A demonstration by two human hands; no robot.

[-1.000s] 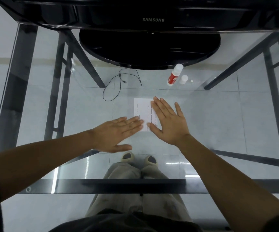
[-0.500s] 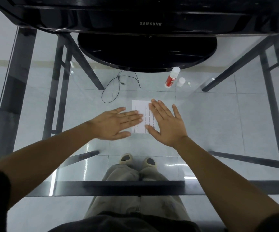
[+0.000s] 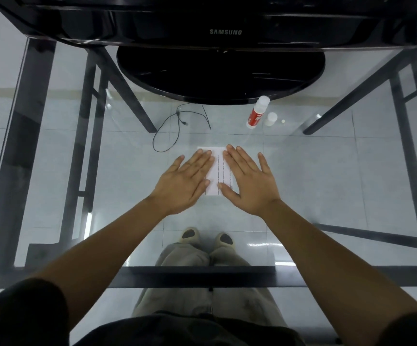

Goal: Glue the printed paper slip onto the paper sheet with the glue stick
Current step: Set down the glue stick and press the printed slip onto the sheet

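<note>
Left hand (image 3: 185, 184): lying flat and released, palm down, fingers stretched out and pointing away from the person; its fingertips are covering the left edge of the sheet.
Right hand (image 3: 250, 182): lying flat and released too, fingers spread, thumb reaching in toward the left hand; it is pressing on the right part of the sheet.
Sheet (image 3: 217, 171): lying white on the glass table between the two hands, only a narrow strip showing in the gap.
Slip (image 3: 223, 174): lines of small print are running along the strip beside the right hand; I cannot tell where the slip's edges are against the sheet, since the hands are hiding most of it.
Glue stick (image 3: 257, 113): lying red and white on the table, well beyond the right fingertips, near the monitor base, tilted with its white end pointing away.
Cap (image 3: 271, 118): standing small and white just beside the glue stick, on its right.
Cable (image 3: 175, 126): looping thin and black beyond the left hand, far side of the sheet.
Monitor (image 3: 225, 32): sitting black at the far edge, its round base (image 3: 220, 71) resting on the glass.
Table (image 3: 327, 183): showing through to the dark frame, the floor tiles and the person's legs and shoes below.
</note>
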